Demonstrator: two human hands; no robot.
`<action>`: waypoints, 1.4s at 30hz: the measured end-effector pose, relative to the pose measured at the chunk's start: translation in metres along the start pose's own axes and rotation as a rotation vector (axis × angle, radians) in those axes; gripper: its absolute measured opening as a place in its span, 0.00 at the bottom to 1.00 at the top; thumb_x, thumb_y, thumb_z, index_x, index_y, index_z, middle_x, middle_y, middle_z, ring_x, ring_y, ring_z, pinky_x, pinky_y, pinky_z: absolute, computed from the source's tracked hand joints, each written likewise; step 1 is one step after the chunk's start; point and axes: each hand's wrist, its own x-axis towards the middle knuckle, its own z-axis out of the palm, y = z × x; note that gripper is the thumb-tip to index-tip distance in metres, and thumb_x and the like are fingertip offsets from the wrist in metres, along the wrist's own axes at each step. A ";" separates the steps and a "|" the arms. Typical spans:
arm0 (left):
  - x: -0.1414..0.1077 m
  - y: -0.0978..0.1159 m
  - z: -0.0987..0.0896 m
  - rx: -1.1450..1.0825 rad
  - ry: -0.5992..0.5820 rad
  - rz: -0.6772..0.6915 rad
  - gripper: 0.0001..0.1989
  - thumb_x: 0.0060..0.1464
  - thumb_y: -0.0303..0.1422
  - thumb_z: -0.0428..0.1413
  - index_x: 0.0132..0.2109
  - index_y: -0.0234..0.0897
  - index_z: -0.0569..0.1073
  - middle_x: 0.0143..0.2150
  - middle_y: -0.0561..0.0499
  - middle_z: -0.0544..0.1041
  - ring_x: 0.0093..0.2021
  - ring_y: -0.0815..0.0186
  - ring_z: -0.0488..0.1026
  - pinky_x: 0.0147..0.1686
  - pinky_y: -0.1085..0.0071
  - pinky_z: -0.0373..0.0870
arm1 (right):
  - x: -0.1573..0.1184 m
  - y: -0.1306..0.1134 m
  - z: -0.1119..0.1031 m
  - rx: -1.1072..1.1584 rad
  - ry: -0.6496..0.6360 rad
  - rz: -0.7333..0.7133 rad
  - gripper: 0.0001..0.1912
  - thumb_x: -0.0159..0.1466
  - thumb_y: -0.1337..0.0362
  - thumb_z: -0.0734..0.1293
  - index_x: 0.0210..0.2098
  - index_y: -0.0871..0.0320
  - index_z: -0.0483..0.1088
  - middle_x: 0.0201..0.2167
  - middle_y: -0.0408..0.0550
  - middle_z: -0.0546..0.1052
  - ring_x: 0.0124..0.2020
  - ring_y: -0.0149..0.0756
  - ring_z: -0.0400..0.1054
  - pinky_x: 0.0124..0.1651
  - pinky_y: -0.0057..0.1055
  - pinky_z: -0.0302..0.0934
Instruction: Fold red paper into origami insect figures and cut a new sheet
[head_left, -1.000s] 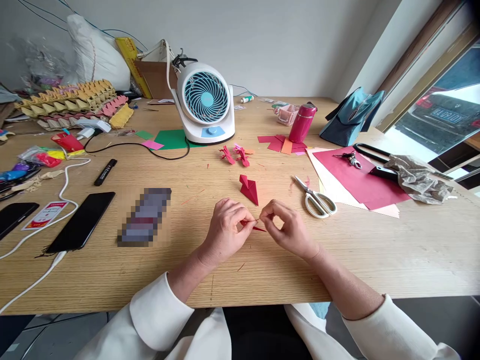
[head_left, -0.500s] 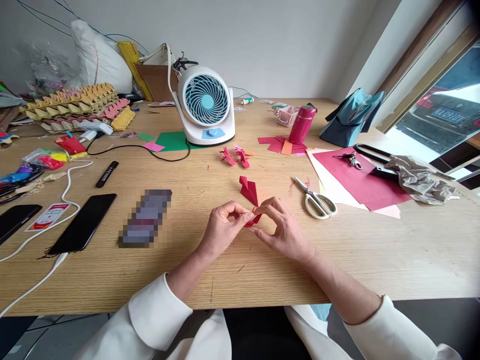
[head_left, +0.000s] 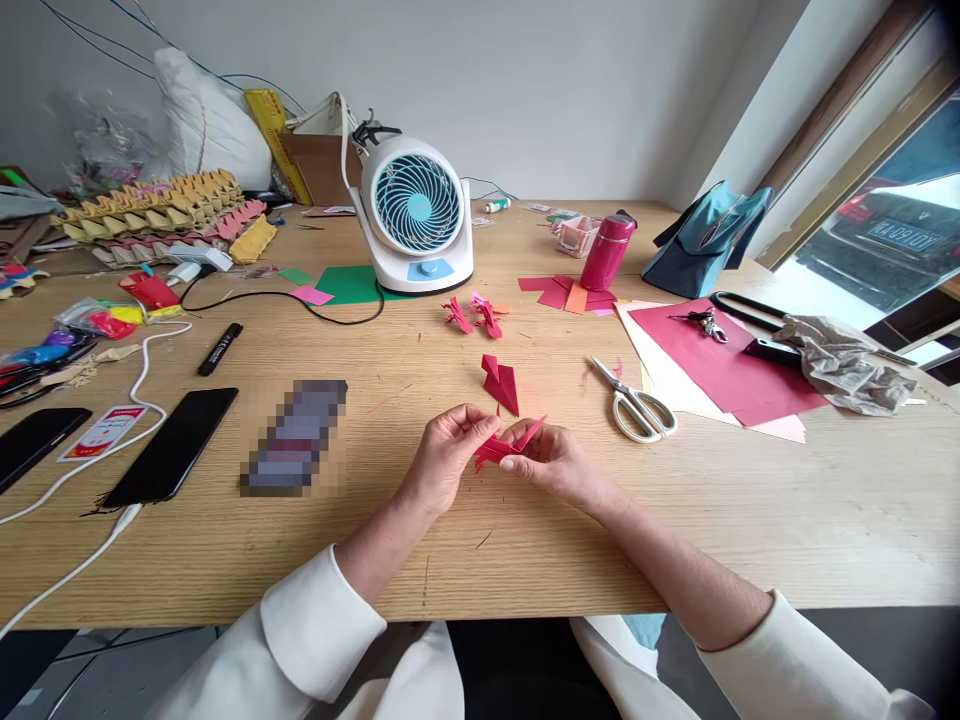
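Head view. One small, crisply creased red paper form with pointed ends [head_left: 491, 452] is held just below the centre of the frame. The left hand [head_left: 450, 455] has its grip pinched closed on the form's left end, thumb against fingertips; the right hand [head_left: 559, 462] has its grip closed about the right part, thumb in front, fingers partly hidden behind. Directly above lies one flat-folded, kite-like red paper piece [head_left: 502, 388], and higher, two small, many-pointed red paper figures [head_left: 457, 316] side by side. Right of centre: one pair of metal scissors with white loop handles [head_left: 643, 414], on the wood-grained tabletop [head_left: 360, 570]. Upper centre: one round-grilled white and blue plastic fan [head_left: 418, 205]. Upper right: one glossy crimson cylindrical flask [head_left: 604, 258].
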 end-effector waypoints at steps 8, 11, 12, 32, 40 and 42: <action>-0.001 0.003 0.002 0.059 0.021 0.009 0.12 0.47 0.39 0.68 0.33 0.34 0.79 0.33 0.51 0.80 0.33 0.70 0.73 0.36 0.74 0.70 | -0.004 -0.009 0.005 -0.148 0.005 -0.010 0.15 0.59 0.53 0.72 0.29 0.59 0.71 0.22 0.40 0.68 0.23 0.27 0.60 0.28 0.27 0.57; -0.001 0.001 0.000 0.093 0.038 0.028 0.12 0.47 0.38 0.68 0.31 0.33 0.78 0.31 0.51 0.79 0.32 0.70 0.73 0.36 0.74 0.70 | -0.005 -0.008 0.006 -0.199 0.020 -0.006 0.14 0.59 0.55 0.72 0.28 0.60 0.70 0.21 0.39 0.67 0.23 0.26 0.57 0.27 0.26 0.55; -0.001 0.001 0.000 0.105 0.032 0.036 0.12 0.47 0.38 0.68 0.30 0.33 0.77 0.30 0.52 0.78 0.31 0.70 0.72 0.35 0.74 0.70 | -0.005 -0.008 0.006 -0.211 0.026 -0.004 0.14 0.59 0.55 0.72 0.28 0.60 0.69 0.22 0.39 0.67 0.23 0.26 0.57 0.27 0.26 0.55; 0.002 0.007 -0.004 0.272 -0.022 0.127 0.14 0.53 0.43 0.63 0.35 0.35 0.81 0.35 0.47 0.81 0.38 0.64 0.75 0.41 0.70 0.70 | -0.007 -0.011 0.009 -0.335 0.065 -0.026 0.12 0.59 0.59 0.69 0.25 0.58 0.67 0.20 0.39 0.65 0.22 0.26 0.55 0.25 0.25 0.51; 0.001 0.009 -0.004 0.316 -0.015 0.145 0.16 0.52 0.44 0.64 0.32 0.34 0.76 0.29 0.52 0.75 0.31 0.69 0.70 0.33 0.73 0.66 | -0.006 -0.010 0.005 -0.351 0.127 -0.022 0.14 0.60 0.55 0.69 0.26 0.58 0.68 0.21 0.40 0.68 0.23 0.28 0.58 0.25 0.26 0.53; 0.001 0.008 -0.004 0.318 -0.017 0.133 0.15 0.51 0.42 0.64 0.30 0.34 0.75 0.27 0.53 0.73 0.29 0.69 0.68 0.30 0.74 0.65 | -0.006 -0.010 0.005 -0.371 0.117 -0.037 0.12 0.60 0.57 0.69 0.27 0.58 0.69 0.22 0.42 0.70 0.24 0.29 0.59 0.26 0.26 0.54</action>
